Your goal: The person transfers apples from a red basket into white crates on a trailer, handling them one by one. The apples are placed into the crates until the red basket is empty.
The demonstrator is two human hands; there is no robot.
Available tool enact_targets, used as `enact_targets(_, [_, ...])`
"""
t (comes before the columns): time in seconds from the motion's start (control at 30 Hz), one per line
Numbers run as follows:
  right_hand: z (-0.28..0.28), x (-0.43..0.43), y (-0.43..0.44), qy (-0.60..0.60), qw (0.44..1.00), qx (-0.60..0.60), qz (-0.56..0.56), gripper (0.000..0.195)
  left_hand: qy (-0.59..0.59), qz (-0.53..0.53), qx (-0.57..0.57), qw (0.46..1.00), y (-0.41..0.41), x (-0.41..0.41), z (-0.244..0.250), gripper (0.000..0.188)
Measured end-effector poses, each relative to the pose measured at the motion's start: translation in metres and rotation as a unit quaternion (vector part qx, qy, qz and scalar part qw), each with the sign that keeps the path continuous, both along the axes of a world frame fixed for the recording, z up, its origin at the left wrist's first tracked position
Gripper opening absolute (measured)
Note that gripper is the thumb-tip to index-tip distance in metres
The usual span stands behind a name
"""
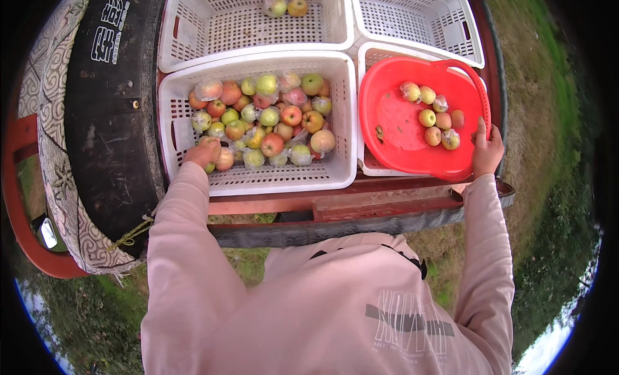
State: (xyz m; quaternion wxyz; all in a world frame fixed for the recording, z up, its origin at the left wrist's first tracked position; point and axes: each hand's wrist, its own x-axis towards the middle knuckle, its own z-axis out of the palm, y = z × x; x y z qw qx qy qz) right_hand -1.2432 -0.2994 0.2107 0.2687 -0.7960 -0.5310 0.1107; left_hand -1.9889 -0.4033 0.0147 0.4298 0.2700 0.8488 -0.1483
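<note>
My left hand (203,152) is down in the near left part of a white perforated plastic crate (285,181). Its fingers are among red and green apples (272,145), some in clear plastic film; they are partly hidden, so a firm grip cannot be made out. On the right, my right hand (487,150) grips the handle (476,85) of a red plastic basket (387,109) near its right rim. Several apples (443,121) lie loose in its right half, along with a few leaf bits. The basket rests on another white crate (370,164), covering most of it.
Behind stand two more white crates, the left one (193,17) with two apples (286,7), the right one (411,31) bare inside. All sit on a red metal vehicle bed (348,193). A black seat-like pad (111,109) with patterned cloth (58,147) borders the left. Grass lies beyond.
</note>
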Motion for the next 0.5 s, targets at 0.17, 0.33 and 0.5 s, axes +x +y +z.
enact_targets(0.17, [0.002, -0.001, 0.000, 0.004, 1.000, -0.002, -0.003, 0.048, 0.224, -0.080, 0.073, 0.969, -0.004, 0.003, 0.012, 0.066])
enact_targets(0.33, [0.003, 0.002, -0.008, 0.035, 0.999, 0.006, -0.005, 0.046, 0.175, -0.156, 0.131, 0.963, 0.015, 0.031, 0.031, 0.054])
enact_targets(0.5, [0.003, -0.026, 0.007, 0.009, 1.000, -0.014, 0.001, 0.048, 0.118, -0.211, 0.058, 0.968, -0.019, -0.054, -0.067, 0.054])
